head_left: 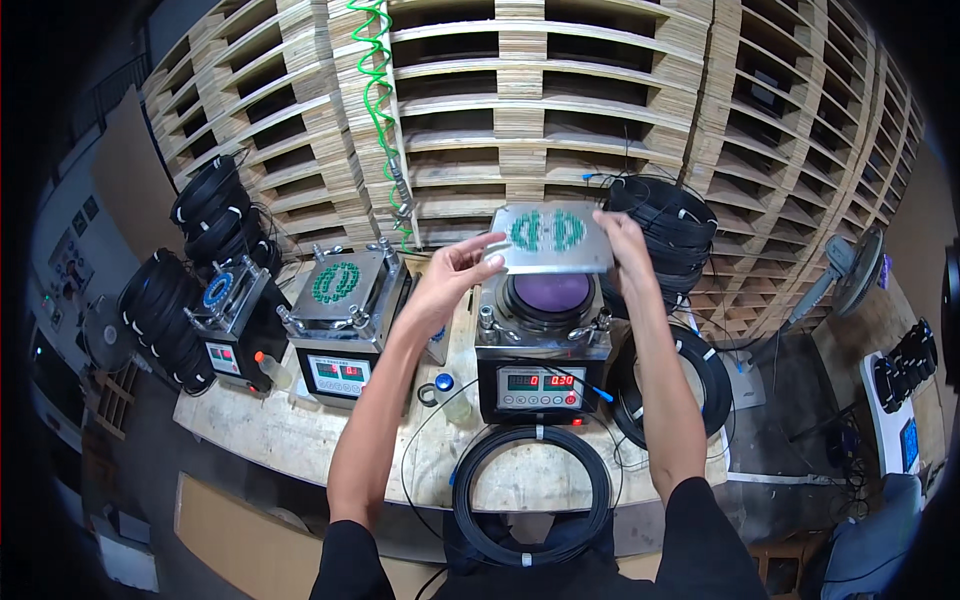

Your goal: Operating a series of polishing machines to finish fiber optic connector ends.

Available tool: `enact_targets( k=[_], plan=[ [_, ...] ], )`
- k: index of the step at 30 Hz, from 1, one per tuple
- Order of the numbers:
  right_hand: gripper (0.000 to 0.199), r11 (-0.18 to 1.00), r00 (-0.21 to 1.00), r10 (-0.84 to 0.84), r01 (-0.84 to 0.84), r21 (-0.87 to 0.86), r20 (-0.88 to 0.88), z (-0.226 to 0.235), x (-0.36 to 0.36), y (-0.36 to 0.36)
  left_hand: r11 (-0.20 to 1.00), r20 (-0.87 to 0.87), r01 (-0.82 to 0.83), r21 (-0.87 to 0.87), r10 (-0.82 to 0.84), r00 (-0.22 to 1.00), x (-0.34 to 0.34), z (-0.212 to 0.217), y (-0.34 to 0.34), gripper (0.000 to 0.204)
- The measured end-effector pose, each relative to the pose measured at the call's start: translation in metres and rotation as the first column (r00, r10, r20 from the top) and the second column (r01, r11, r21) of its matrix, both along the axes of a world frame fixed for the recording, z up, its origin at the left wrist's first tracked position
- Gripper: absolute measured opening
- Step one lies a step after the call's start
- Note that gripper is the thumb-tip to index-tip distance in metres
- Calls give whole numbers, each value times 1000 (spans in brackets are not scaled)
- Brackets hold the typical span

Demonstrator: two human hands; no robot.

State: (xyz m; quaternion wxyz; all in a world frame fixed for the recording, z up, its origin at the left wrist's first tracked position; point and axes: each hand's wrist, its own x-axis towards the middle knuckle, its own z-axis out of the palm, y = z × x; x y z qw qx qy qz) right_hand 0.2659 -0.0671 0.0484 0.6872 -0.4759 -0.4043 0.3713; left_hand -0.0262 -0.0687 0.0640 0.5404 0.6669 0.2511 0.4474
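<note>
My right hand grips the right edge of a square metal plate, which carries a ring of green fittings. At the plate's left edge, my left hand closes its thumb and index finger on the near corner. The plate is raised and tilted above a bench machine with a lit red display. Below the plate, a purple round pad shows on the machine's top. A coil of black cable lies at the bench's front edge, in front of the machine.
Two similar machines stand to the left, one with a green-ringed plate, one with a blue-ringed plate. A blue-capped bottle stands beside my left forearm. Black cable coils are stacked behind, before wooden pallets. A green coiled hose hangs down.
</note>
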Motion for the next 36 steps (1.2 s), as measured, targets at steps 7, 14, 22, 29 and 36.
enact_targets(
  k=[7,14,22,29,36],
  plan=[
    [16,998,995,57,-56,-8,82,82,-38,10,882,-318,-128,453,294,901,-7,-13,15,30],
    [59,980,924,-175,196,-30,339,71,-81,52,862,-287,-232,450,386,877,-9,-60,42,21],
    [38,973,775,-166,228,-24,610,55,-89,107,848,-135,-348,400,430,893,8,-98,57,23],
    [33,980,671,-26,162,-112,741,69,-105,111,900,-219,-354,255,410,885,-4,-104,64,31],
    [30,997,707,-8,60,-48,707,48,-92,142,958,-377,-278,73,285,881,-6,-113,92,27]
  ],
)
